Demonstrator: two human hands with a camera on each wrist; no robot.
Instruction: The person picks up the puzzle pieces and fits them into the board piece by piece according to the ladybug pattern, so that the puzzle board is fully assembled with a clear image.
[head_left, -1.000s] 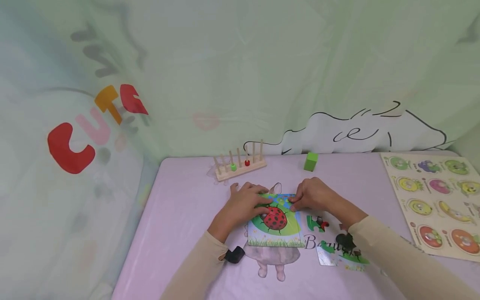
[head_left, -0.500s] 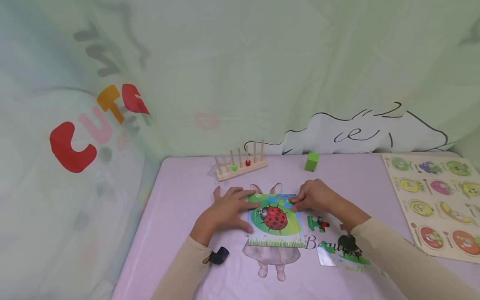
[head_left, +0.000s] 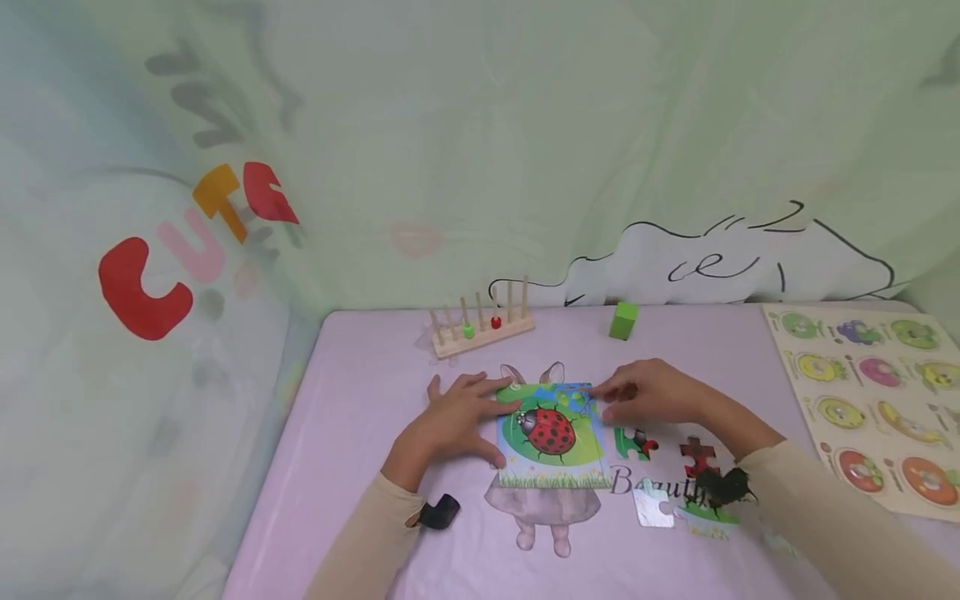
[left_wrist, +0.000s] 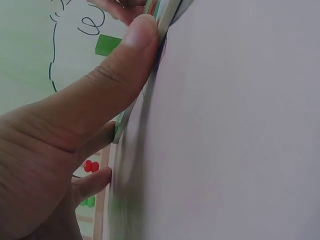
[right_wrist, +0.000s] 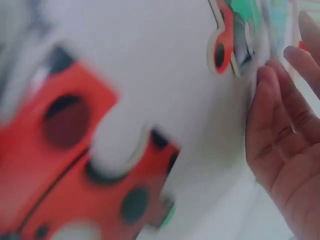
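A square ladybug picture board [head_left: 547, 442] lies on the pink cloth in the head view, with a red spotted ladybug on a green leaf. My left hand [head_left: 453, 421] rests at its left side, fingers spread over the edge. In the left wrist view the thumb [left_wrist: 115, 70] touches the board's edge. My right hand [head_left: 652, 393] is at the upper right corner, fingers loosely bent and thumb apart; I see nothing gripped between them. Several loose jigsaw pieces lie to the right, including a green-and-red piece [head_left: 634, 444] and a red piece [head_left: 698, 457].
Behind the board stands a wooden peg rack [head_left: 483, 337] with green and red beads. A green block [head_left: 623, 321] stands at the back. A fruit peg puzzle [head_left: 873, 408] lies at the right. A pale piece [head_left: 654, 506] lies near the right forearm.
My left hand has slid left off the picture, its fingers spreading along the board's edge. My right hand has shifted right, from pinching at the upper right corner, and more of that corner shows.
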